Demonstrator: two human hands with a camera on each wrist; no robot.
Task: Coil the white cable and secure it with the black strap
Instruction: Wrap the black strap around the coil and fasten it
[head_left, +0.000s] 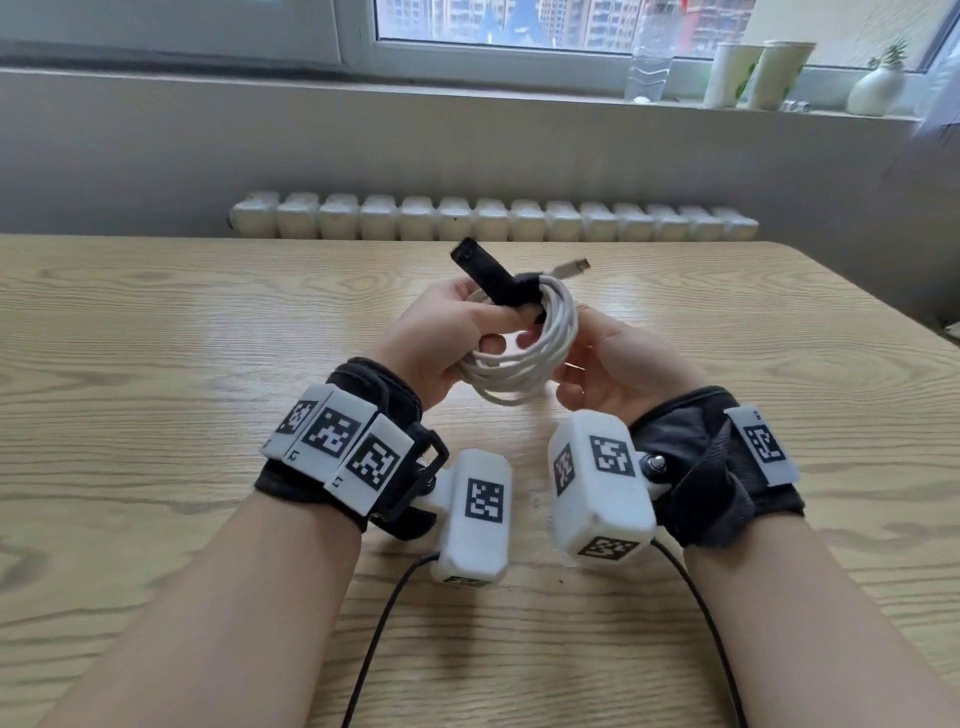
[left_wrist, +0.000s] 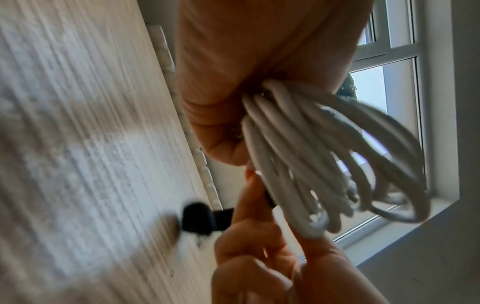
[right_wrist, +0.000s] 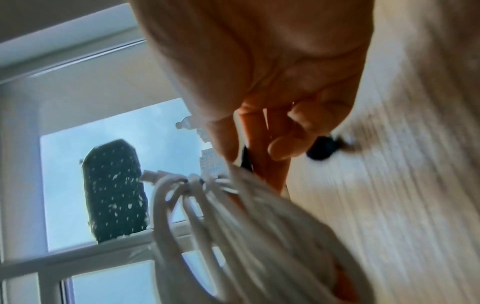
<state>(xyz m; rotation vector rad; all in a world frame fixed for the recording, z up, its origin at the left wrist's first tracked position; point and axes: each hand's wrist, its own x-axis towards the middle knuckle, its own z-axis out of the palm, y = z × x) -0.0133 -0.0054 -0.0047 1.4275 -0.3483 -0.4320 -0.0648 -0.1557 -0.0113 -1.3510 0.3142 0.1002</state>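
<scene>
A pale wood-grain bench (head_left: 156, 322) faces a radiator (head_left: 493, 217) below the window sill (head_left: 467, 98). Left hand (head_left: 441, 332) fingers pinch the black strap (head_left: 488, 273); right hand (head_left: 618, 364) fingers cradle the white cable (head_left: 524, 353).

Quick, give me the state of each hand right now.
Left hand: closed, gripping the white cable coil and black strap.
Right hand: fingers curled around the coil's other side, holding it.

Bare forearms, no sleeves. Black fabric wrist wraps (head_left: 727, 457) on both. White marker blocks (head_left: 337, 447) with black-and-white square codes, white camera pods (head_left: 597, 483), black cables (head_left: 379, 623) trailing toward 6 o'clock.
</scene>
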